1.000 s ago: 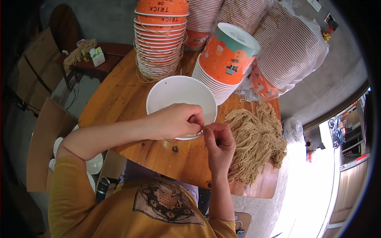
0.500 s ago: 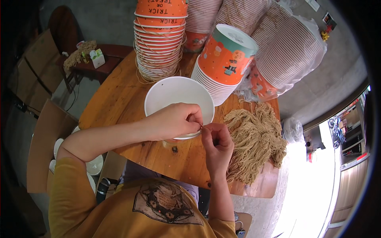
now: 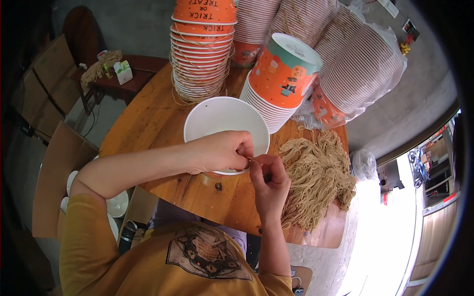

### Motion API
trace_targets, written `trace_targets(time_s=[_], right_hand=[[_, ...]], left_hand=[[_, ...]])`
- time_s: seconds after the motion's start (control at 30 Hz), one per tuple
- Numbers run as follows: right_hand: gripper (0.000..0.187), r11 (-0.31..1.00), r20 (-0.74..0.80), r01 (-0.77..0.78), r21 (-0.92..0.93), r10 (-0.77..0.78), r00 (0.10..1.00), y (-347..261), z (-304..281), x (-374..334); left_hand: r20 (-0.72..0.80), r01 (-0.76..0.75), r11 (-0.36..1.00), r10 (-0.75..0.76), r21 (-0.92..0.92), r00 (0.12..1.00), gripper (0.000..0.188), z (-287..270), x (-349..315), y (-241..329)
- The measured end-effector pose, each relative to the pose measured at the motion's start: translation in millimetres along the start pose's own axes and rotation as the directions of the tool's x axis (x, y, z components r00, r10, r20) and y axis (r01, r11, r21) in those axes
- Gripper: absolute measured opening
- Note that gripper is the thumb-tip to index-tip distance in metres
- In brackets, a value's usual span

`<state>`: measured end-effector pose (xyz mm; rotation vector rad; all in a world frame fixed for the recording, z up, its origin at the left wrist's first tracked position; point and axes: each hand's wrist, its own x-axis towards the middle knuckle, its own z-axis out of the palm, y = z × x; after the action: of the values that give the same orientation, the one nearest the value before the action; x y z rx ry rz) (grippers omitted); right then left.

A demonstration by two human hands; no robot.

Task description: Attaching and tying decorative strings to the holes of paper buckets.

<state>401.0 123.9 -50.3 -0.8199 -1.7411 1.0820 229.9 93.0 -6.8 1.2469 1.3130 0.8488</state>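
Note:
A white-lined paper bucket (image 3: 224, 114) stands mouth up at the table's near side, with a small hole near its far rim. My left hand (image 3: 228, 150) reaches across the mouth, its fingers curled in a pinch at the near right rim. Against those fingertips, just outside the same rim, my right hand (image 3: 270, 180) pinches with thumb and forefinger. Between the two hands shows a tiny bit of what looks like thin tan cord (image 3: 251, 159); most of it is hidden by the fingers. To the right of my right hand lies a heap of loose tan cords (image 3: 318, 180).
Behind the bucket rises a nested stack of orange buckets (image 3: 202, 59) with cords hanging round it. Beside it, another stack has an upside-down orange bucket (image 3: 281, 74) on top. Plastic-wrapped stacks (image 3: 360, 69) stand at the back right. The wooden table (image 3: 143, 118) has a curved left edge.
The hands stay pinched together at the bucket's rim, with only slight finger movement. The whole view has shifted a little; nothing is visibly picked up or let go.

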Motion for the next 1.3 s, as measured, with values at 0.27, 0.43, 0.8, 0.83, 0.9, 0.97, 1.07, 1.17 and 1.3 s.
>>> trace_targets(time_s=[0.27, 0.43, 0.8, 0.83, 0.9, 0.97, 1.07, 1.17, 1.3], right_hand=[[0.007, 0.999, 0.003, -0.013, 0.040, 0.013, 1.000, -0.7, 1.9, 0.7], [0.006, 0.999, -0.001, -0.013, 0.031, 0.013, 1.000, -0.9, 2.6, 0.8], [0.007, 0.999, -0.032, 0.032, -0.001, -0.032, 0.999, 1.0, 5.8, -0.2], [0.007, 0.999, -0.043, 0.038, 0.001, -0.038, 0.998, 0.6, 6.8, -0.4], [0.006, 0.999, -0.064, 0.038, 0.030, -0.036, 0.997, 0.9, 9.1, -0.2], [0.006, 0.998, -0.096, 0.030, 0.055, -0.025, 0.995, 3.9, 7.6, 0.5], [0.006, 0.998, -0.111, 0.044, 0.039, -0.039, 0.993, 6.4, 5.9, 2.2], [0.007, 0.996, -0.092, -0.001, 0.095, 0.010, 0.996, 4.6, 4.9, 2.7], [0.008, 0.992, -0.092, -0.039, 0.123, 0.051, 0.994, 5.6, 1.6, 1.5]], left_hand=[[-0.138, -0.126, 0.897, 0.202, 0.423, 0.970, 0.014, 7.5, -12.2, 8.6], [-0.155, -0.273, 0.759, 0.439, 0.591, 0.885, 0.012, 9.4, -14.6, 4.5], [-0.209, -0.179, 0.955, 0.230, 0.237, 0.951, 0.007, 8.4, -8.5, -2.4], [-0.209, -0.179, 0.955, 0.230, 0.237, 0.950, 0.007, 8.2, -6.5, -5.8], [-0.192, -0.425, 0.874, 0.470, 0.235, 0.862, 0.012, 7.6, -0.8, -15.7], [-0.160, -0.326, 0.927, 0.356, 0.186, 0.921, 0.017, 8.6, -6.3, -0.2], [-0.131, -0.225, 0.967, 0.240, 0.120, 0.962, 0.027, 8.4, -8.9, 4.9], [-0.134, -0.250, 0.960, 0.266, 0.124, 0.955, 0.032, 7.6, -9.7, 3.2], [-0.152, -0.241, 0.960, 0.261, 0.140, 0.953, 0.033, 9.2, -9.4, 6.6]])
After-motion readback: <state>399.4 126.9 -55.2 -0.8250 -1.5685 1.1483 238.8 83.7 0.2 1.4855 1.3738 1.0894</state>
